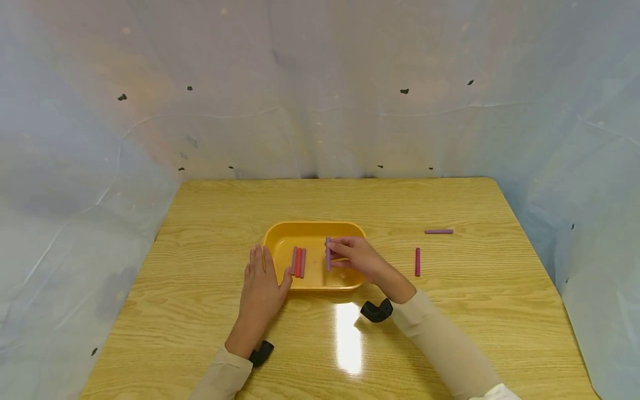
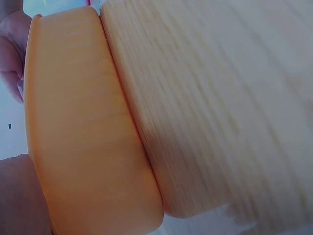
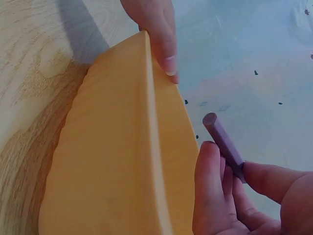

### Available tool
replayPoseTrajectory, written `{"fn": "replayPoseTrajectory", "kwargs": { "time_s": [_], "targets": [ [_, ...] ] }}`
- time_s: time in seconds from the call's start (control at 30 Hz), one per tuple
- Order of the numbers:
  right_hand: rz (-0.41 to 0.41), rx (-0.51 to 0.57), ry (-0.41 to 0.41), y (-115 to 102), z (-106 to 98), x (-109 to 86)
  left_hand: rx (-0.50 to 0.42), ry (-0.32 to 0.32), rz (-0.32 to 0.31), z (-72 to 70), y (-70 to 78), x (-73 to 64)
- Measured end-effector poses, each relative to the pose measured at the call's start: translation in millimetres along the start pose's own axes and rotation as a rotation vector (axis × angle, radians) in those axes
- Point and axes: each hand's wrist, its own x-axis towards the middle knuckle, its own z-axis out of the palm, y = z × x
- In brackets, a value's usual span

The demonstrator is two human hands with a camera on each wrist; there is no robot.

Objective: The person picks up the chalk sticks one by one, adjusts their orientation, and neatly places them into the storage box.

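A purple crayon-like stick (image 1: 328, 262) is pinched upright between the thumb and fingers of my right hand (image 1: 356, 255), over the right part of a yellow tray (image 1: 320, 288). In the right wrist view the stick (image 3: 226, 144) shows a flat, blunt end. My left hand (image 1: 263, 291) rests at the tray's left end, its fingers straight along the side and its thumb over the near rim. Inside the tray, left of the middle, a red stick (image 1: 298, 262) lies between two purplish sticks (image 1: 294, 261), side by side. In the left wrist view the tray's outer wall (image 2: 88, 122) hides the inside.
To the right of the tray on the wooden table (image 1: 210, 222) lie a magenta stick (image 1: 417, 262), lengthwise, and a purple stick (image 1: 439, 231), crosswise. Behind the table hangs a pale sheet (image 1: 320, 139). Black wrist mounts (image 1: 376, 311) sit under both forearms.
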Motion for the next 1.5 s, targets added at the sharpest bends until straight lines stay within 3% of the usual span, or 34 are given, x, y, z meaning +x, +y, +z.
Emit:
{"fn": "replayPoseTrajectory", "kwargs": {
  "time_s": [0.53,1.07,1.5],
  "targets": [
    [0.053,-0.074,0.115,8,21,23.3,0.015,-0.012,-0.004,-0.4,0.7,0.0],
    [0.064,-0.148,0.110,21,36,40.8,0.010,-0.019,0.000,-0.8,0.9,1.0],
    [0.133,-0.168,0.135,30,37,51.7,-0.002,-0.030,-0.012,-0.1,0.5,1.9]
  ]
}}
